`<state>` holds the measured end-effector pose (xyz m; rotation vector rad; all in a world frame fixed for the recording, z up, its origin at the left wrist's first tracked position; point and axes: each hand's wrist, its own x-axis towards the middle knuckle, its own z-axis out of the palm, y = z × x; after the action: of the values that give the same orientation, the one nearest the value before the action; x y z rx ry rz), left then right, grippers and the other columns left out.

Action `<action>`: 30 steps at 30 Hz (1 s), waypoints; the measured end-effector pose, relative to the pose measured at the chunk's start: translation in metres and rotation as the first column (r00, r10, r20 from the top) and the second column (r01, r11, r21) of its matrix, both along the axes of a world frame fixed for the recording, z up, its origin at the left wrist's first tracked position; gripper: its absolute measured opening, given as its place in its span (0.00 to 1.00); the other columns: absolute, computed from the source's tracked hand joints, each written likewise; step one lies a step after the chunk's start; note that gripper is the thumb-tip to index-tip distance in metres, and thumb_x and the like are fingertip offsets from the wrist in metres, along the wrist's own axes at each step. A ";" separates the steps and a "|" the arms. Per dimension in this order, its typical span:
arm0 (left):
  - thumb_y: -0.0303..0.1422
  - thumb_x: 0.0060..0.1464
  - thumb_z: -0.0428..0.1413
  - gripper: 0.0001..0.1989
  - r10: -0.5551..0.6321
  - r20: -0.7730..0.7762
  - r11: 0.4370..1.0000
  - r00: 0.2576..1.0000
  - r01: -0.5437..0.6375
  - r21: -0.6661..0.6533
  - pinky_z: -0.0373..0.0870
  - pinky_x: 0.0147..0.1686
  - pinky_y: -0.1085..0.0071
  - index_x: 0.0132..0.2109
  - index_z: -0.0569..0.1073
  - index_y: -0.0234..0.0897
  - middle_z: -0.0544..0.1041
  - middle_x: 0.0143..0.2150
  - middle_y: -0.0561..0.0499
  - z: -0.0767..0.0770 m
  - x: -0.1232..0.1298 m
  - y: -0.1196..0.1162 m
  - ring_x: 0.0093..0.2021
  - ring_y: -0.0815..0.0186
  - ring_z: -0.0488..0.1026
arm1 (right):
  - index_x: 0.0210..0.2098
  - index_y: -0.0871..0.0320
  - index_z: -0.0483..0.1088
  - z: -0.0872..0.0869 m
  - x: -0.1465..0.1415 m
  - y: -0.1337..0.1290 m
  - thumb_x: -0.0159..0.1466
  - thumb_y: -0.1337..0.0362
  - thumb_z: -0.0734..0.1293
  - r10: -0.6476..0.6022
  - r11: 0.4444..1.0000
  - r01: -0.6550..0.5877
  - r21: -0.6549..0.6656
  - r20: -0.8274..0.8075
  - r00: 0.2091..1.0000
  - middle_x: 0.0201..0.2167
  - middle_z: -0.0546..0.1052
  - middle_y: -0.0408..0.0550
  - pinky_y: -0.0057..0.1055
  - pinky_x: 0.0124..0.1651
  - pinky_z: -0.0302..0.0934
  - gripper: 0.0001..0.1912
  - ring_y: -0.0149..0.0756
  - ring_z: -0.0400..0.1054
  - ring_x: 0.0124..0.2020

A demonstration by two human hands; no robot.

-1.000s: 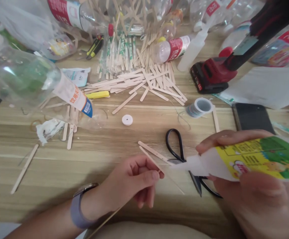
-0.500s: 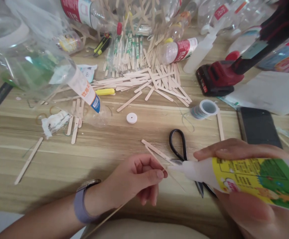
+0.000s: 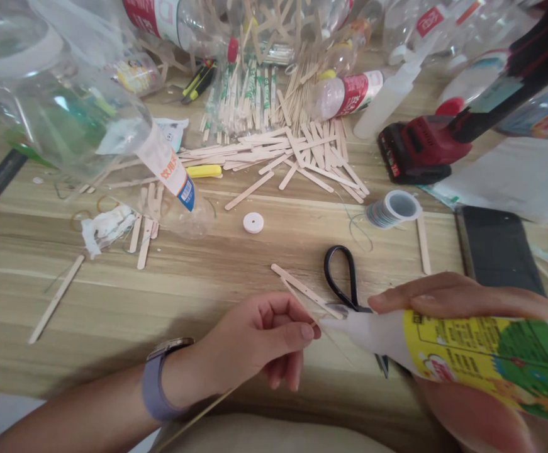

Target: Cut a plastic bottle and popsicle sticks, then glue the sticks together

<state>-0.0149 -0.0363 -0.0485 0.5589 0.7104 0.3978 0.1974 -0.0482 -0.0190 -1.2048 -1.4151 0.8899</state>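
My left hand (image 3: pixel 274 343), a watch on its wrist, pinches a thin wooden skewer (image 3: pixel 202 415) that runs from the lower edge up behind the palm. My right hand (image 3: pixel 472 402) is wrapped round a glue bottle (image 3: pixel 472 352) with a yellow and green label. The bottle is tipped sideways, its white nozzle at my left fingertips; whether they touch I cannot tell. Just beyond the fingers lies a craft stick (image 3: pixel 297 284) with small dark holes. A narrow stick (image 3: pixel 295 294) passes beside the fingertips. Black-handled scissors (image 3: pixel 342 277) lie partly under the bottle.
Ahead are a white disc (image 3: pixel 253 222), a thread spool (image 3: pixel 394 209) and piled craft sticks (image 3: pixel 297 154). A large clear bottle (image 3: pixel 113 151) leans in from the left. Rightward are a red power tool (image 3: pixel 418 148) and a phone (image 3: pixel 500 248). Plastic bottles crowd the back.
The whole view has shifted slightly, with table items appearing a little further right. The glue bottle's nozzle is slightly nearer my left fingertips; both hands keep their grip.
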 end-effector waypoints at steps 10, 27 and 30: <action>0.42 0.53 0.62 0.14 -0.012 -0.015 1.000 1.000 0.012 0.000 0.58 0.15 0.81 0.35 0.70 0.36 0.71 0.17 0.59 0.003 0.001 0.001 0.16 0.76 0.64 | 0.42 0.42 0.75 -0.008 -0.002 0.006 0.55 0.35 0.68 0.043 0.983 -0.060 0.176 0.099 0.994 0.28 0.78 0.44 0.37 0.26 0.66 0.24 0.44 0.72 0.28; 0.45 0.52 0.62 0.17 -0.054 -0.056 0.998 0.997 0.056 0.022 0.58 0.16 0.80 0.35 0.70 0.36 0.71 0.17 0.58 0.001 0.002 0.000 0.16 0.75 0.64 | 0.41 0.51 0.73 -0.008 0.002 0.003 0.58 0.37 0.68 0.132 0.975 -0.146 0.171 0.091 0.987 0.33 0.80 0.45 0.34 0.35 0.70 0.25 0.39 0.74 0.32; 0.45 0.52 0.62 0.16 -0.052 -0.056 0.998 0.997 0.053 0.023 0.58 0.16 0.80 0.35 0.70 0.36 0.71 0.17 0.58 0.000 0.001 0.000 0.16 0.75 0.64 | 0.40 0.51 0.74 -0.010 0.003 0.003 0.58 0.38 0.68 0.124 0.972 -0.138 0.191 0.085 0.989 0.32 0.80 0.45 0.34 0.33 0.70 0.24 0.39 0.74 0.31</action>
<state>-0.0139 -0.0366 -0.0480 0.6123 0.7432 0.3433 0.2002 -0.0450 -0.0286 -1.0125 -1.6170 0.7814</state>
